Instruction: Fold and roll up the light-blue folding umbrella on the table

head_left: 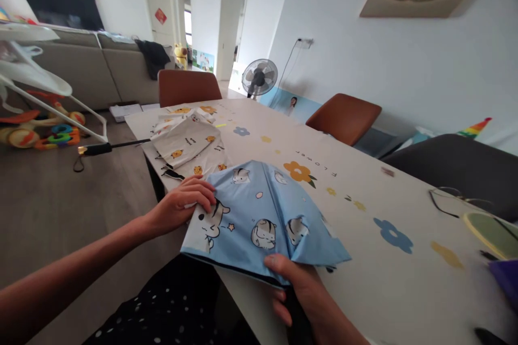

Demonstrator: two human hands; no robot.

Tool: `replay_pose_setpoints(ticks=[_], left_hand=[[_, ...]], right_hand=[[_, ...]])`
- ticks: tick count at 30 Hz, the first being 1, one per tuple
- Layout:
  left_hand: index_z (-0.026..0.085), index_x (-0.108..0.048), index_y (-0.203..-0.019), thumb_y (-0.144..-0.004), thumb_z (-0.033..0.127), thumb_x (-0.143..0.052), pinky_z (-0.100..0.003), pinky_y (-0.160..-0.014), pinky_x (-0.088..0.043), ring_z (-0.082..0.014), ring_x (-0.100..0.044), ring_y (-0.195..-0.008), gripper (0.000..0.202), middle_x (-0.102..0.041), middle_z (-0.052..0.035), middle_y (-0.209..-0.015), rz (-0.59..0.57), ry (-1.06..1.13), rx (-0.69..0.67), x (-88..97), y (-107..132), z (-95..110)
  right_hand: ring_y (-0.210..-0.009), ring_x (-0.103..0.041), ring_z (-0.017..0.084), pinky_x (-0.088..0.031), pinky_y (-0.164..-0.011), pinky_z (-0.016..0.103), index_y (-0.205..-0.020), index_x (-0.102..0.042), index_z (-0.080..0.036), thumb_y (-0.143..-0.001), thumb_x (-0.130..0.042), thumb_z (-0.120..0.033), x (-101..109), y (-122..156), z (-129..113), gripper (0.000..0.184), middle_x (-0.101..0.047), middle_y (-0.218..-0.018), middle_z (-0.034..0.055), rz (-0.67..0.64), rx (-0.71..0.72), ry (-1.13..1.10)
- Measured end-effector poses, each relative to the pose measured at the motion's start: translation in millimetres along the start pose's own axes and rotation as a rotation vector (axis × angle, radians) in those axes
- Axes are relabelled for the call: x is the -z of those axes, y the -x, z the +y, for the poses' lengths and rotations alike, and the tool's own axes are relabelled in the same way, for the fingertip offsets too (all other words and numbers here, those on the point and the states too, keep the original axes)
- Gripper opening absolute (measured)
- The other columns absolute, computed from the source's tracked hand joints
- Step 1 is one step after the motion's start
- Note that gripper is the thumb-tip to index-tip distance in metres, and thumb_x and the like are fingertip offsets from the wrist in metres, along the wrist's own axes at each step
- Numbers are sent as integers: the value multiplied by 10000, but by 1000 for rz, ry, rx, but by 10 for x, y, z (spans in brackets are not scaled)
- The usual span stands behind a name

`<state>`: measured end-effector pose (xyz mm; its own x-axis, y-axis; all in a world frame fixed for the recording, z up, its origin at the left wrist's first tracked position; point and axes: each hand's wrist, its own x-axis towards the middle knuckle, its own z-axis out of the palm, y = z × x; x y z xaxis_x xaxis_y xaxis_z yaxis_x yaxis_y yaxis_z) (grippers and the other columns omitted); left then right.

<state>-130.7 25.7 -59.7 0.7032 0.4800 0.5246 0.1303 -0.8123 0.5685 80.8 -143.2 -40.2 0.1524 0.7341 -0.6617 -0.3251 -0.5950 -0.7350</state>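
A light blue umbrella (243, 215) with cartoon hamsters lies loosely folded at the table's near edge, its canopy spread in flat folds. My left hand (182, 202) holds the canopy's left side, fingers curled over the fabric and the thumb hidden. Around the dark handle area at the canopy's lower rim, my right hand (297, 280) is closed, with its thumb pressing on the blue cloth. Beyond my left hand rests a second umbrella (188, 143), cream with small orange animals, half folded. Its black handle (95, 149) sticks out past the table's left edge.
The white table (259, 143) carries printed flowers. Eyeglasses (453, 197) and a purple item (504, 280) lie to the right. Brown chairs (190, 86) and a standing fan (259, 76) are at the far side. A white high-chair frame (87, 108) stands left.
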Motion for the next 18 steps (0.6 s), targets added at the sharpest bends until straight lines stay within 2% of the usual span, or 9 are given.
replay_pose_setpoints(ticks=[5, 7, 9, 12, 14, 16, 18], left_hand=[[240, -644, -754, -835, 131, -451, -396, -1063, -259, -151, -580, -1037, 236, -706, -3, -950, 32, -101, -17, -11, -123, -60], [231, -623, -694, -824, 121, -458, -408, -1065, -246, -149, -596, -985, 237, -705, 7, -897, 96, -116, 14, -17, -239, -76], [213, -587, -628, -811, 106, -454, -398, -1036, -292, -145, -610, -912, 251, -692, 6, -823, 185, -53, 35, -62, -382, -33], [198, -582, -660, -804, 111, -445, -327, -897, -430, -146, -613, -876, 217, -673, -25, -832, 266, 161, 78, -250, -610, 191], [199, -616, -805, -814, 139, -441, -303, -854, -464, -149, -610, -903, 185, -670, -47, -918, 223, 279, 93, -448, -751, 420], [206, -605, -1004, -826, 203, -473, -317, -950, -428, -167, -555, -1070, 222, -629, -73, -1099, 129, 329, 65, -672, -878, 651], [194, -527, -1188, -822, 253, -492, -343, -1048, -349, -193, -411, -1254, 372, -491, -106, -1314, 52, 325, 29, -889, -999, 820]], right_hand=[[-266, -371, 58, -243, -352, 202, -496, -437, -178, -693, -591, -407, 71, -26, -20, 339, -405, -360, -57, 131, 158, 63], [-270, -357, 53, -244, -359, 204, -474, -414, -183, -687, -596, -422, 96, -41, -52, 368, -392, -357, -60, 188, 205, 45], [-275, -337, 49, -239, -363, 202, -468, -406, -185, -703, -578, -422, 117, -48, -89, 375, -375, -353, -65, 220, 239, 14], [-296, -330, 59, -257, -373, 209, -432, -390, -191, -748, -536, -419, 152, -56, -135, 416, -362, -333, -50, 219, 277, 18], [-316, -352, 74, -293, -388, 222, -417, -395, -195, -757, -538, -422, 183, -77, -153, 433, -386, -334, -33, 232, 302, 51], [-332, -386, 95, -327, -403, 245, -442, -429, -201, -743, -570, -436, 217, -117, -167, 406, -435, -358, -19, 267, 324, 80], [-345, -420, 124, -357, -416, 273, -491, -469, -210, -684, -648, -437, 245, -165, -187, 347, -464, -370, -18, 321, 344, 122]])
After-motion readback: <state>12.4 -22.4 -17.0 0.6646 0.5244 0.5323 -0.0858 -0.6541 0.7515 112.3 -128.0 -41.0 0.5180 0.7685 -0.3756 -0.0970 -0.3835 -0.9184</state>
